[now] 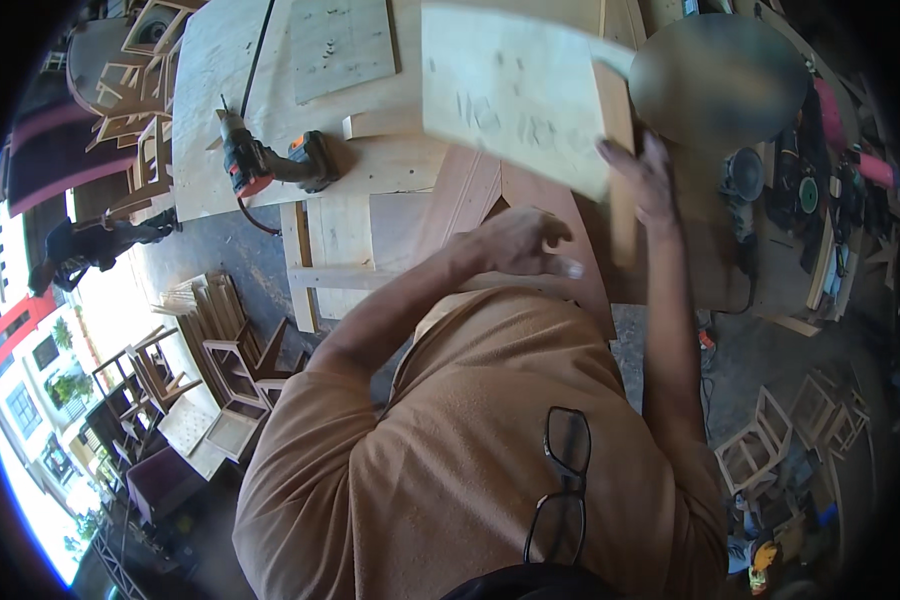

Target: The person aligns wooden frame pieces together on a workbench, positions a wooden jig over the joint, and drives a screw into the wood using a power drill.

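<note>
My right hand grips a wooden strip at the right edge of a pale plywood panel. Handwritten marks show on the panel, which is tilted and raised above the bench. Whether strip and panel are joined, I cannot tell. In front of my belly is my left hand, loosely bent, with thumb and fingers apart and nothing visible in it. Beneath that hand lie reddish-brown boards meeting at an angle. A cordless drill rests on its side on the workbench, to the left.
A round, blurred disc-shaped top stands at the far right, beside a power tool and cluttered tools. Another plywood piece lies at the back. Wooden chair frames stand on the floor to the left, others at lower right.
</note>
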Motion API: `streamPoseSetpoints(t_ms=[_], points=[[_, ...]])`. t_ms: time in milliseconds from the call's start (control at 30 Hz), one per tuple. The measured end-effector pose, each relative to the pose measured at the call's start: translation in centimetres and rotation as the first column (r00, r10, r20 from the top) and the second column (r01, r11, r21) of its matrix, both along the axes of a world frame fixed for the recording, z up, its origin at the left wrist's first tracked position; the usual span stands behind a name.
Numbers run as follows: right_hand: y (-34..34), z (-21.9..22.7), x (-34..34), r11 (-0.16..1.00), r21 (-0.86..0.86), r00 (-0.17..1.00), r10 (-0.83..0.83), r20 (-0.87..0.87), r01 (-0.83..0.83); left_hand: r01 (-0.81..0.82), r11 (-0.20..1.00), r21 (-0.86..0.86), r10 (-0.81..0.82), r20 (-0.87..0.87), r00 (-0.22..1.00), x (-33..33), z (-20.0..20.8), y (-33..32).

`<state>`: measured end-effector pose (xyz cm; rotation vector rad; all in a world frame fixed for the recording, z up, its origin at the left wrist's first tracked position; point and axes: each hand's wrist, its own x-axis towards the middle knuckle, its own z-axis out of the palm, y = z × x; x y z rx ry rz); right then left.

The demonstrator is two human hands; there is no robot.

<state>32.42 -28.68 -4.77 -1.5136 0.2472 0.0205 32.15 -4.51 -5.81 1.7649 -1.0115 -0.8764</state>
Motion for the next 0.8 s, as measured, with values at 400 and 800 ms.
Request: streamPoseSetpoints(t_ms=[400, 800], points=[[-2.5, -8.9, -8.5, 0.970, -0.182, 0.820, 0.028, -0.571, -0.159, -0.866, 0.437, 0.243, 0.778, 0.381, 0.500, 0.6, -6.9, 12.5], [2.3, -13.4, -4.1, 0.912, -0.390, 0.945, -0.008, -0.328, -0.128, -0.848, 0.387, 0.361, 0.889, 0.097, 0.447, 1.2, -8.7, 12.0]])
